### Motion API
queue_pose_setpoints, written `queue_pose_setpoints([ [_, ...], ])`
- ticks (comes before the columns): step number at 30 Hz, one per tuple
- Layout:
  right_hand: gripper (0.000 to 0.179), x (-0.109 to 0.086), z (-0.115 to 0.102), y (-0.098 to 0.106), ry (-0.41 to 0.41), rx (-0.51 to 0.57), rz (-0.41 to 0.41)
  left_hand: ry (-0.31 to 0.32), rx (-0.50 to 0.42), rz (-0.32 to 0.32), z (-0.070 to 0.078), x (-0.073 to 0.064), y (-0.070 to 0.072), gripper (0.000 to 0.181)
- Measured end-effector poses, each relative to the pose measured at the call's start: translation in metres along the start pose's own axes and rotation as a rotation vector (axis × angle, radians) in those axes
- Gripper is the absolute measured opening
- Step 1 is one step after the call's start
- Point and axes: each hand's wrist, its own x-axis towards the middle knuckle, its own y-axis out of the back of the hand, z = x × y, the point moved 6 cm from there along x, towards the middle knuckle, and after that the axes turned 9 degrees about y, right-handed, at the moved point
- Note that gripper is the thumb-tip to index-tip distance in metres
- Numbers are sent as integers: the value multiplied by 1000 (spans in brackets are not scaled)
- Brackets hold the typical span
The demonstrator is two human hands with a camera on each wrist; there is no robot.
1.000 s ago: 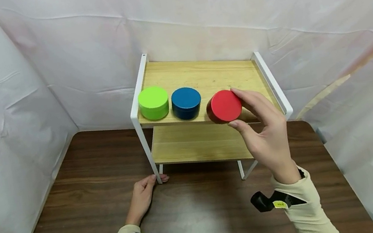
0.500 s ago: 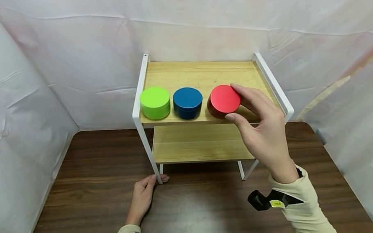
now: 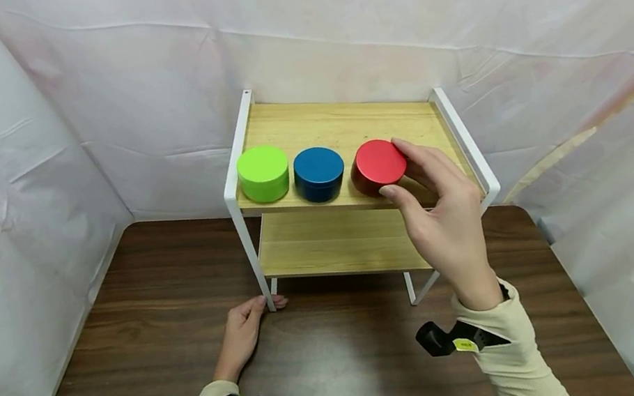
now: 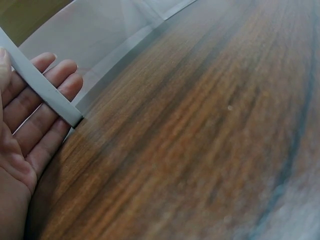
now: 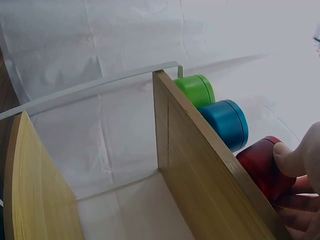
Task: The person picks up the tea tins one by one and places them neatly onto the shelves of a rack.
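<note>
Between the thumb and fingers of my right hand (image 3: 449, 224) is a round red tin (image 3: 380, 164), upright at the front of the upper board of a two-tier shelf (image 3: 334, 117). In the right wrist view the red tin (image 5: 265, 167) sits right at the board, with the thumb on its side. A blue tin (image 3: 319, 173) and a lime-green tin (image 3: 264, 174) stand to its left in a row. Low at the front left, my left hand (image 3: 244, 327) holds the white shelf leg (image 4: 50, 92), thumb on one side and the fingers behind it.
The shelf's lower board (image 3: 337, 240) bears nothing in the head view. White metal side rails (image 3: 464, 140) edge the upper board. A dark wooden table (image 3: 336, 378) lies underneath, and pale cloth walls (image 3: 324, 20) stand behind and on both sides.
My right hand has brought the red tin back and down, from tilted at the board's front edge to upright in line with the blue tin. The left hand stays on the leg.
</note>
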Motion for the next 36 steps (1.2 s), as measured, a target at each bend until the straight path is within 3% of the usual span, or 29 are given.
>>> queue_pose_setpoints([
  [19,52,1,2,-1,-27,-105,-54,6,-6,0,0,-1,-1,39],
  [36,54,-4,2,-5,-8,-281,-104,11,-17,1,-1,-2,-2,38],
])
